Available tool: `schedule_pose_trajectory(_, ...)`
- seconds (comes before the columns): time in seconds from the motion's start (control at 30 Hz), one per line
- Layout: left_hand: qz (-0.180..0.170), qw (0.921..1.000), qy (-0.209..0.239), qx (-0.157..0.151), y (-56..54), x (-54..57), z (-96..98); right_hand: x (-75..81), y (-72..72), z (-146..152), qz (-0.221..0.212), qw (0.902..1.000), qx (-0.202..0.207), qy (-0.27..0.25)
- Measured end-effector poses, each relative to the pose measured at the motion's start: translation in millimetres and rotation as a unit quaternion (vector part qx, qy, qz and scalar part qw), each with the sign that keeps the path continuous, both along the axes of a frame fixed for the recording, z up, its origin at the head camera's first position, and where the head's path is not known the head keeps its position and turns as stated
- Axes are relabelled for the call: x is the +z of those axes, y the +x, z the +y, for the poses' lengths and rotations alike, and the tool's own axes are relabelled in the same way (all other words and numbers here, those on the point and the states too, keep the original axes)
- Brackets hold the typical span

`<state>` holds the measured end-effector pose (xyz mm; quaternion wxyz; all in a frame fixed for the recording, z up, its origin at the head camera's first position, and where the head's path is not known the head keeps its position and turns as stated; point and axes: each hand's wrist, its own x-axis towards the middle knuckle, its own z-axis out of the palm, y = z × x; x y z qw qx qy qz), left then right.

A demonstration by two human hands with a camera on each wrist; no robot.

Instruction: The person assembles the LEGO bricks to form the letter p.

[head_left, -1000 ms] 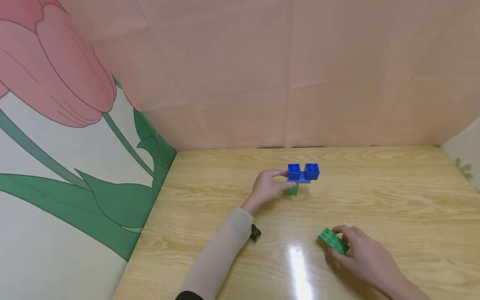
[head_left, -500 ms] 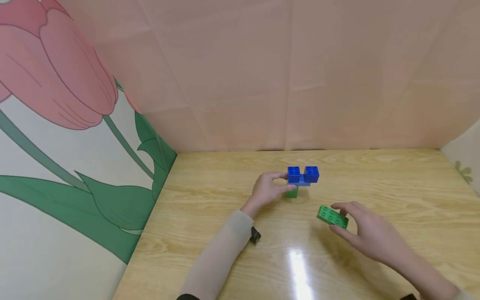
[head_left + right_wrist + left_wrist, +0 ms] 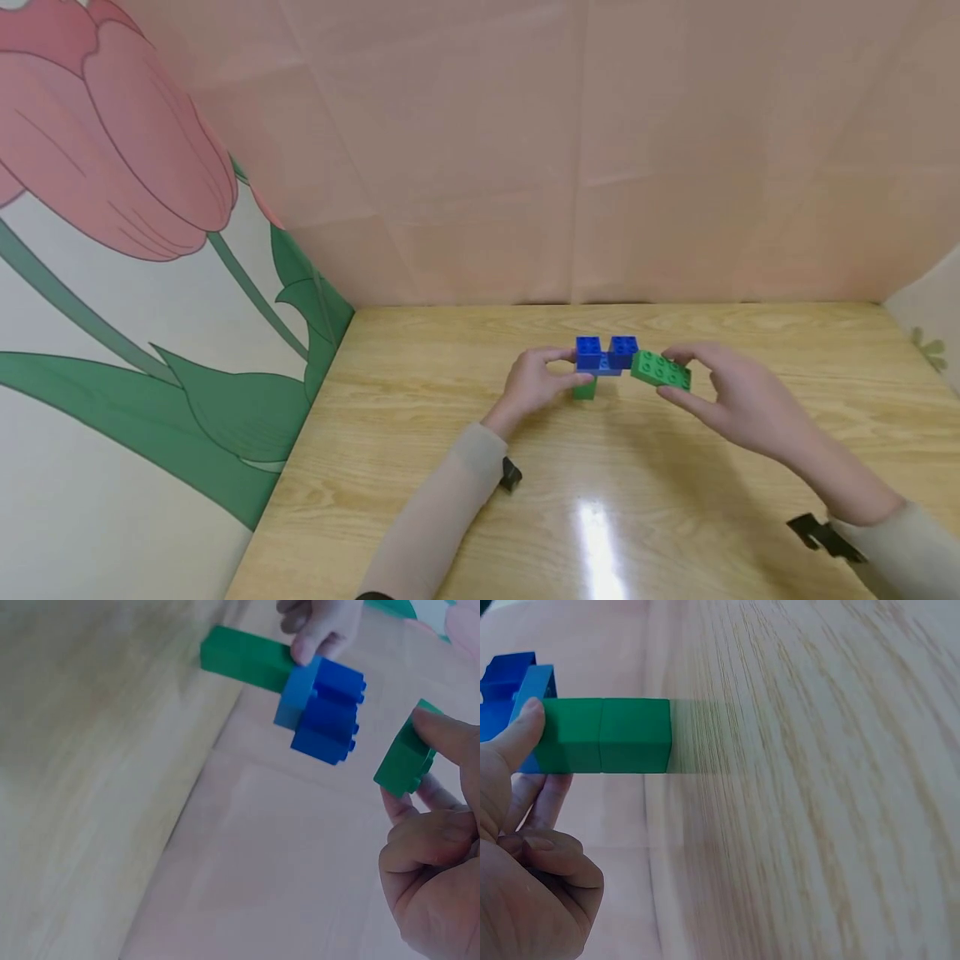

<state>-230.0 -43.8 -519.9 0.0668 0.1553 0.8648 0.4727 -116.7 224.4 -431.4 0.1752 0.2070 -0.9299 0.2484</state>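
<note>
A small toy-brick build stands on the table. Two green bricks form its column, a light blue brick lies across the top, and two dark blue bricks sit on that with a gap between them. My left hand grips the build from the left, thumb near where light blue meets green. Between thumb and fingers, my right hand pinches a loose green brick, studs showing. In the head view this brick overlaps the right dark blue brick's edge; the right wrist view shows a gap between them.
The wood-grain table runs back to a pink cloth wall. On the left rises a panel printed with a large tulip. A black strap piece sits at my right cuff.
My right hand has lifted the loose green brick from near the table's front and carried it away from me, up beside the dark blue bricks. The left hand keeps its hold.
</note>
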Motion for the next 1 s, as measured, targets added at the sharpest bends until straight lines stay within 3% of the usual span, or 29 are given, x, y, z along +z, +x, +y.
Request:
schedule_pose_trajectory(0.23, 0.000, 1.0000, 0.005, -0.001, 0.1, -0.4, -0.3, 8.5, -25.2, 2, 0.020, 0.9996, 0.022, 0.004)
schedule_pose_trajectory(0.53, 0.008, 0.9999, 0.007, -0.002, -0.8, -0.3, 0.0, 19.1, -51.4, -9, -0.044, 0.9988, 0.019, -0.006)
schedule_pose_trajectory(1.0, 0.015, 0.9997, 0.014, -0.015, -0.8, 2.2, -2.2, 9.8, -80.2, -25, -0.051, 0.9965, 0.066, -0.007)
